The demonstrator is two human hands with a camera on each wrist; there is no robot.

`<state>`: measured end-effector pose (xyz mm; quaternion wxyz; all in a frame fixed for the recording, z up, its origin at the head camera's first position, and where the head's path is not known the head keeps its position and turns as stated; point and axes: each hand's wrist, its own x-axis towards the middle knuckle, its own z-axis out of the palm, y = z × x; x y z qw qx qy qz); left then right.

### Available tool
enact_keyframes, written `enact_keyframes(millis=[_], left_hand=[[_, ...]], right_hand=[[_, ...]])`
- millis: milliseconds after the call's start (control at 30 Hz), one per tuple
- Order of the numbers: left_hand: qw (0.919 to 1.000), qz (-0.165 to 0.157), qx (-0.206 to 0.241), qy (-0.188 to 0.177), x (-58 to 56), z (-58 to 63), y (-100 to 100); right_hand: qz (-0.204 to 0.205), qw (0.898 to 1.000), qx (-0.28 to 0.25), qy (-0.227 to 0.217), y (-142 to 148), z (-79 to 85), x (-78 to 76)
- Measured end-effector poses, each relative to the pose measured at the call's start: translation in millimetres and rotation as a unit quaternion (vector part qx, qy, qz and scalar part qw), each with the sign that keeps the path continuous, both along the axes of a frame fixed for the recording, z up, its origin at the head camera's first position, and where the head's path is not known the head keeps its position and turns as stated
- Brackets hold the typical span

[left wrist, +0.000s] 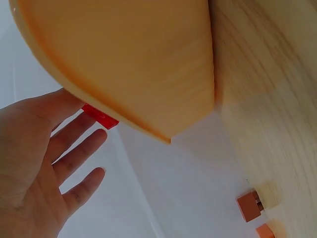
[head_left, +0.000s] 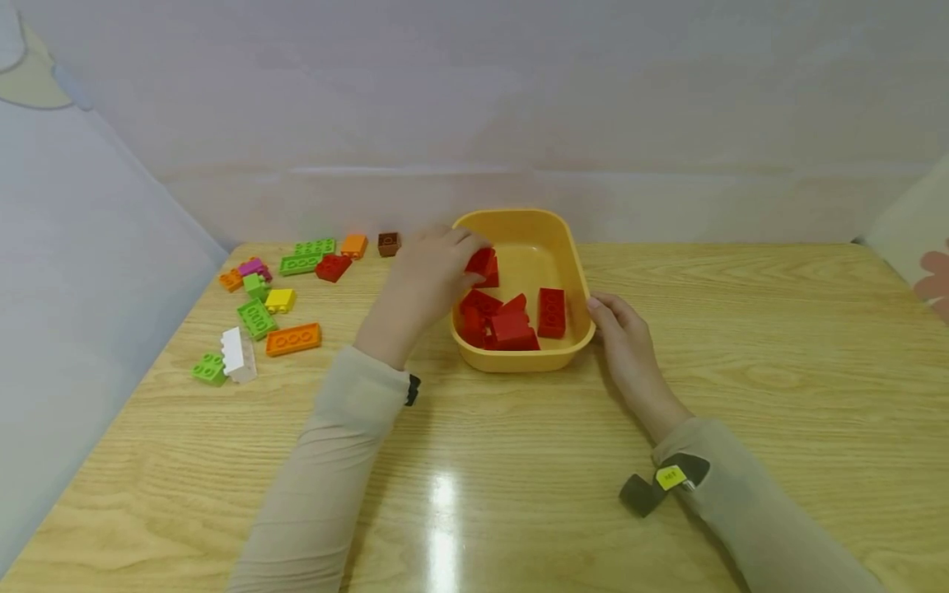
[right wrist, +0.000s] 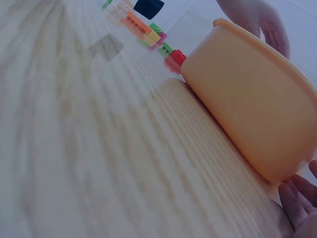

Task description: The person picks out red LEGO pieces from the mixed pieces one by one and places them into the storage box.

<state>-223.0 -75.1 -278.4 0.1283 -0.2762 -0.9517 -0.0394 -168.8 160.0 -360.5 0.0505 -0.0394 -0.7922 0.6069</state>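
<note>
A yellow plastic bin [head_left: 534,239] stands on the table with several red building bricks in it, among them a flat-lying red brick [head_left: 552,313]. My left hand [head_left: 437,259] reaches over the bin's left rim and grips a red brick [head_left: 485,265] at that side. In the left wrist view, the brick's red end [left wrist: 101,117] shows between thumb and fingers, just beyond the rim; the other fingers are spread. My right hand [head_left: 626,338] rests against the bin's right side, its thumb tip at the rim. The right wrist view shows its fingers [right wrist: 294,201] touching the bin's lower corner.
Left of the bin lie several loose bricks: a brown one [head_left: 389,244], a red one [head_left: 333,267], a yellow one [head_left: 280,301], a long orange one [head_left: 293,338], a white one [head_left: 238,354] and several green ones. A pale wall [head_left: 519,99] runs behind the wooden table [head_left: 741,354].
</note>
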Motion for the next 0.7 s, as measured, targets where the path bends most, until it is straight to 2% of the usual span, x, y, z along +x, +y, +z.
enact_keyframes(millis=[267, 700], left_hand=[[0.9997, -0.021, -0.012, 0.006, 2.8, -3.9, 7.5], [0.9975, -0.034, -0.053, -0.032, 4.0, -12.9, 17.2]], right_hand=[[-0.001, 1.0, 0.0, 0.003, 0.3, 0.3, 0.0], [-0.001, 1.0, 0.005, -0.011, 1.0, -0.2, -1.1]])
